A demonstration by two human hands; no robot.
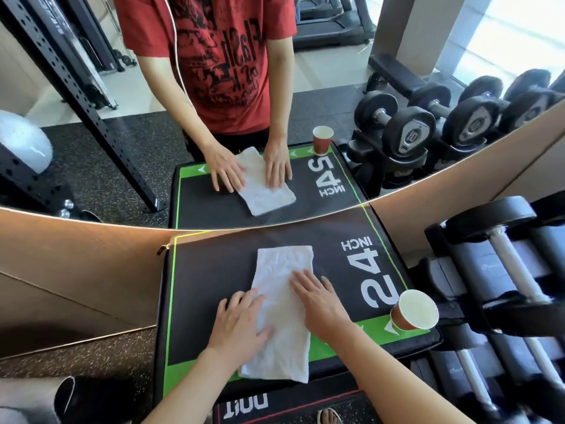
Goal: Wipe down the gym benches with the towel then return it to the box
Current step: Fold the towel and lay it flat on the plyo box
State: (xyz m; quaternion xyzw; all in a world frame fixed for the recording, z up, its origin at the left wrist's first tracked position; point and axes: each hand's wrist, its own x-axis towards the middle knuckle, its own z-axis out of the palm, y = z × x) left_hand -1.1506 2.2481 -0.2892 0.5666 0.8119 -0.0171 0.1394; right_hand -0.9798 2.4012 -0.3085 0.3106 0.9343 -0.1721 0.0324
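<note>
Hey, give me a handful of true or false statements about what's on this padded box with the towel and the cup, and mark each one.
1. Both hands, left hand and right hand, rest flat on the white folded towel. True.
2. The towel lies on the black and green padded plyo box printed "24 INCH". True.
3. The brown paper cup lies tipped over on the towel. False: it stands upright on the box's near right corner, apart from the towel.
4. The right hand grips the cup. False: it presses on the towel, fingers straight.
5. A rack of black dumbbells stands to the right of the box. True.
</note>
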